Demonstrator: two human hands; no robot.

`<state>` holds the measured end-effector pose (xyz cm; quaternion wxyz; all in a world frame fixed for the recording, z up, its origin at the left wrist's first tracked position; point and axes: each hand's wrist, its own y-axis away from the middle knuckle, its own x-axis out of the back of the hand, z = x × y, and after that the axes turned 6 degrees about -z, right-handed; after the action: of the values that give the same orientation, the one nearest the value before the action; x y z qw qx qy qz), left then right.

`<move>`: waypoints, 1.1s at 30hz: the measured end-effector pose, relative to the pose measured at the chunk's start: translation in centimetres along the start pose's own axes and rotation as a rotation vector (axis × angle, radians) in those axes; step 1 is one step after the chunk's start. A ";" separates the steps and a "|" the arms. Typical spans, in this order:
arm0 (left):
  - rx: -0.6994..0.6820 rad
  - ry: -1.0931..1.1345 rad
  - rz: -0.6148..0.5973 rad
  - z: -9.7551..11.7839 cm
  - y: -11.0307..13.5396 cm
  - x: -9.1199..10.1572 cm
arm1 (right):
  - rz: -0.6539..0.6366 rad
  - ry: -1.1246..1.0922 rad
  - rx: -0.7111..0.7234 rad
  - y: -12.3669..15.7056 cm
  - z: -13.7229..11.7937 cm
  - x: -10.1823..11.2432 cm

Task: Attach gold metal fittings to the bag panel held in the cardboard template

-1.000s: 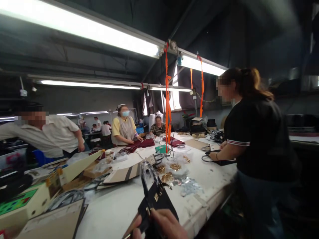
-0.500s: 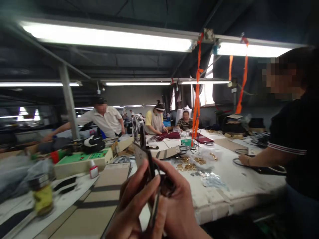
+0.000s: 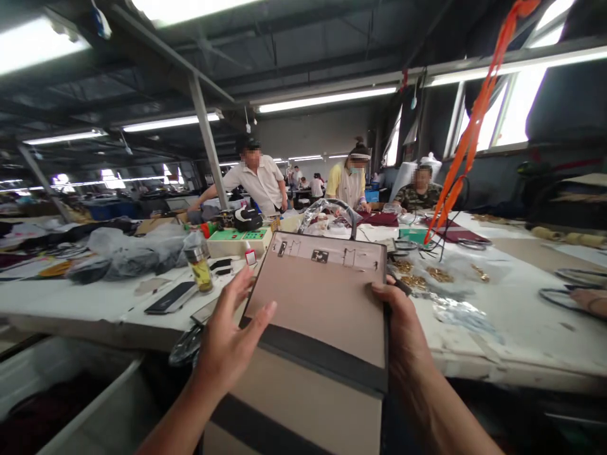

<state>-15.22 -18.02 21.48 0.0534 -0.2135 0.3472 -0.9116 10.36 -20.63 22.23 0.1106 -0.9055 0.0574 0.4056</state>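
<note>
Facing the wearer in front of the bench [image 3: 526, 319]: tan-backed bag panel [image 3: 322, 297], tilted, handle [image 3: 353, 222] uppermost. Right grip [image 3: 408, 328] pinches its right edge, thumb on the tan face; left grip [image 3: 232, 344] spreads wide around the left edge, contact unclear. Probably light; tan sections look stiff, dark bands [image 3: 313, 352] likely flex. Best hold: both side edges, on tan, clear of the pale top strip [image 3: 334, 251]. Handle's clear wrapping [image 3: 327, 207] may slip.
</note>
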 end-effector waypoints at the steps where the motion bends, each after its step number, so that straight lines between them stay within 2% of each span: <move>1: 0.173 0.144 -0.132 -1.6 0.2 0.3 | 0.024 0.006 0.003 -0.5 0.0 0.6; 3: 0.474 0.397 -0.407 -4.4 0.8 1.0 | 0.057 0.023 0.009 -1.5 0.1 1.8; 4: 0.586 0.496 -0.508 -5.5 1.1 1.3 | 0.071 0.029 0.013 -2.0 0.1 2.3; 6: 0.712 0.645 -0.613 -7.3 1.8 1.8 | 0.107 0.033 0.022 -3.1 0.1 3.4; 9: 0.723 0.745 -0.677 -8.7 2.7 1.9 | 0.172 0.031 0.033 -4.6 0.0 4.8; 13: 0.770 0.716 -0.805 -8.9 2.7 0.7 | 0.207 0.049 0.081 -6.3 0.4 6.8; 16: 0.819 0.660 -0.802 -8.7 1.0 0.1 | 0.238 0.100 0.099 -6.6 0.9 8.5; 20: 0.876 0.465 -0.871 -8.9 -3.3 0.5 | 0.309 0.222 0.032 -4.5 2.0 11.9; 22: 0.867 0.360 -0.993 -9.4 -6.0 0.4 | 0.297 0.287 -0.031 -2.6 3.0 14.1; 25: 0.751 0.141 -1.163 -10.8 -9.4 -1.0 | 0.282 0.378 -0.125 0.4 4.8 17.5; 28: 0.558 -0.081 -1.322 -12.5 -11.7 -4.0 | 0.319 0.449 -0.199 2.8 6.8 20.1; 31: 0.425 -0.213 -1.490 -14.7 -13.1 -8.0 | 0.383 0.453 -0.272 4.0 8.4 21.6; 33: 0.389 -0.308 -1.515 -16.4 -14.0 -10.6 | 0.413 0.428 -0.324 4.0 9.2 22.2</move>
<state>-11.90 5.12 15.96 -0.4973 -0.5017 -0.0688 -0.7044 17.66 -22.58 -0.93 -0.1337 -0.9452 0.1966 0.2239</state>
